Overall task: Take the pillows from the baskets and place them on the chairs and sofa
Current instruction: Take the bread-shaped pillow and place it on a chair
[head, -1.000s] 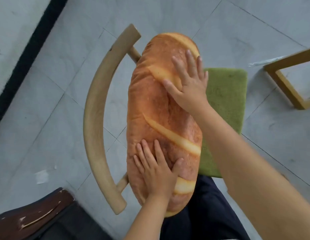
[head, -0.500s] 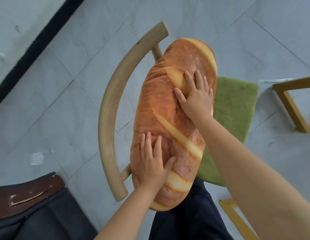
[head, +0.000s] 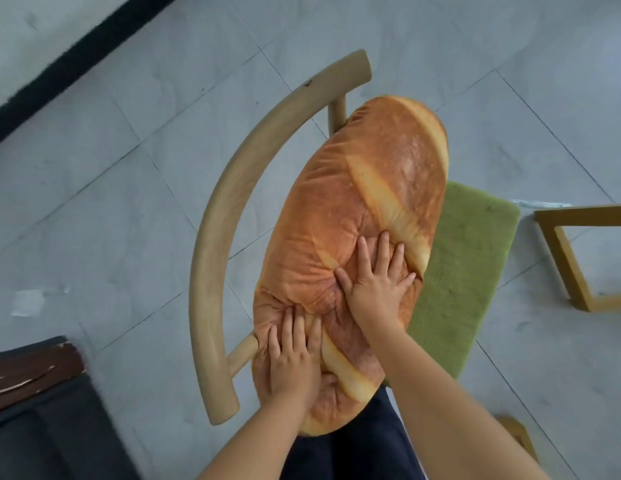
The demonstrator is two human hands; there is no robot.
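Since half a second ago, the right hand (head: 375,285) has slid down the bread-shaped pillow (head: 357,216) toward its near end, closing on the left hand (head: 295,358). Both sets of fingers lie spread and flat, pressing dents into the fabric without gripping. That pillow lies lengthwise on the chair (head: 212,244), against the inside of the curved wooden backrest, covering much of the green seat cushion (head: 465,271). Beyond the cushion's far side, a wooden frame (head: 572,258) stands on the tiled floor (head: 111,188).
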